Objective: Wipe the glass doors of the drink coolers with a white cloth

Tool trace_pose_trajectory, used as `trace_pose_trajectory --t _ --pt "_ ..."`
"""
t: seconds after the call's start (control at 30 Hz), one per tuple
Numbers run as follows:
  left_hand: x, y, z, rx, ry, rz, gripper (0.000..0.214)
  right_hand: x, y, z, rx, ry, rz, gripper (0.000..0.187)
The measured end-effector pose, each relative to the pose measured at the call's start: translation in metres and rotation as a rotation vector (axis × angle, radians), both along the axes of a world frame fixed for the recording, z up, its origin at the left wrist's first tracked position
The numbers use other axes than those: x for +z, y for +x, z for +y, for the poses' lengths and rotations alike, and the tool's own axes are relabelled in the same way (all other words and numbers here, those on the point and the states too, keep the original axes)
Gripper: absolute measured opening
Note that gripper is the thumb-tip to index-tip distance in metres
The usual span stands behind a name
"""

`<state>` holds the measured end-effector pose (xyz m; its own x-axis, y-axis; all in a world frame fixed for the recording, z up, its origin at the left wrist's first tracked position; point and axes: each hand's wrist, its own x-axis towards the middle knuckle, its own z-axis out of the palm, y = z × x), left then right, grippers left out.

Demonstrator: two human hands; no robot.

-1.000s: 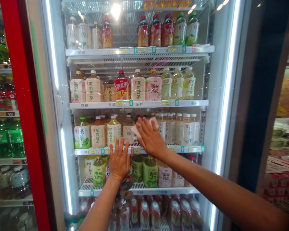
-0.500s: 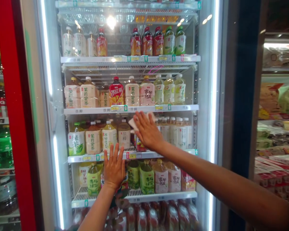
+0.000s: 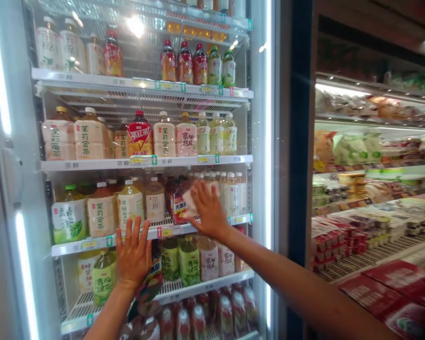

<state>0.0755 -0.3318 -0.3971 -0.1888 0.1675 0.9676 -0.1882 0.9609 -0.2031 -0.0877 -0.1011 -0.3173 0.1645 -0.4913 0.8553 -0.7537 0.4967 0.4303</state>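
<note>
Both of my hands are at the glass door point(image 3: 138, 54) of a lit drinks cooler. My left hand point(image 3: 133, 257) lies flat against the glass with its fingers spread, in front of the lower shelves, and holds nothing. Higher up and to the right, my right hand point(image 3: 209, 212) presses a thin whitish cloth point(image 3: 189, 203) to the glass under its outstretched fingers. Part of the cloth is hidden behind the hand. Through the glass I see bottled teas on several shelves, such as a red-labelled bottle point(image 3: 140, 134) and a green tea bottle point(image 3: 70, 215).
A pale door handle point(image 3: 13, 174) runs along the left edge beside a bright light strip point(image 3: 28, 274). To the right, past a dark frame point(image 3: 300, 141), stands an open chilled display with packaged goods point(image 3: 356, 189) and red boxes point(image 3: 393, 288).
My view has turned to the right, so the cooler sits further left and more of the chilled display shows. My right hand with the cloth has moved slightly down the glass; my left hand stays flat.
</note>
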Motion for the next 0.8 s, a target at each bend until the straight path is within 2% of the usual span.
trace_pose_trajectory --t 0.07,0.1,0.13,0.17,0.2,0.3,0.33,0.37,0.4,0.47,0.57,0.6,0.63,0.67,0.7,0.8 --pt "0.000 0.000 0.000 -0.016 0.001 0.006 0.073 -0.045 0.006 0.004 0.060 0.208 0.123 0.088" --pt "0.001 0.000 0.001 -0.024 0.007 0.007 0.073 -0.059 0.006 0.009 0.093 0.314 0.184 0.086" --pt "0.001 0.000 0.001 -0.032 0.016 0.006 0.073 -0.065 0.003 0.014 0.111 0.381 0.218 0.085" --pt "0.001 0.000 0.001 -0.041 0.027 0.003 0.072 -0.061 -0.004 0.021 0.114 0.404 0.223 0.086" --pt "0.000 0.000 0.001 -0.050 0.037 0.000 0.072 -0.049 -0.012 0.030 0.099 0.379 0.200 0.088" --pt "0.000 -0.001 0.001 -0.062 0.045 -0.002 0.071 0.008 -0.039 0.051 -0.003 0.109 0.038 0.095" --pt "-0.001 -0.001 0.000 -0.062 0.046 -0.001 0.071 0.021 -0.044 0.054 -0.029 0.022 -0.004 0.095" --pt "-0.001 -0.001 0.000 -0.062 0.045 -0.002 0.071 0.027 -0.046 0.055 -0.050 -0.045 -0.037 0.094" --pt "-0.002 -0.002 0.000 -0.060 0.043 -0.004 0.071 0.023 -0.044 0.053 -0.060 -0.083 -0.054 0.095" --pt "-0.002 -0.002 -0.001 -0.058 0.045 -0.008 0.071 -0.006 -0.031 0.044 -0.045 -0.050 -0.028 0.095" --pt "-0.002 -0.002 0.000 -0.045 0.032 -0.004 0.071 -0.064 -0.006 0.027 0.081 0.295 0.168 0.086" --pt "-0.001 -0.001 0.000 -0.037 0.024 -0.001 0.071 -0.072 -0.001 0.022 0.124 0.412 0.232 0.082" --pt "0.000 -0.001 0.001 -0.028 0.012 0.002 0.071 -0.071 0.001 0.018 0.152 0.490 0.274 0.080" --pt "0.000 0.000 0.001 -0.017 0.001 0.004 0.072 -0.061 0.001 0.013 0.163 0.518 0.288 0.082" --pt "0.000 0.000 0.001 -0.007 -0.006 0.008 0.072 -0.042 -0.001 0.009 0.155 0.489 0.271 0.086" --pt "0.000 -0.001 0.002 0.016 -0.020 0.010 0.074 0.028 -0.008 -0.007 0.081 0.232 0.135 0.097"
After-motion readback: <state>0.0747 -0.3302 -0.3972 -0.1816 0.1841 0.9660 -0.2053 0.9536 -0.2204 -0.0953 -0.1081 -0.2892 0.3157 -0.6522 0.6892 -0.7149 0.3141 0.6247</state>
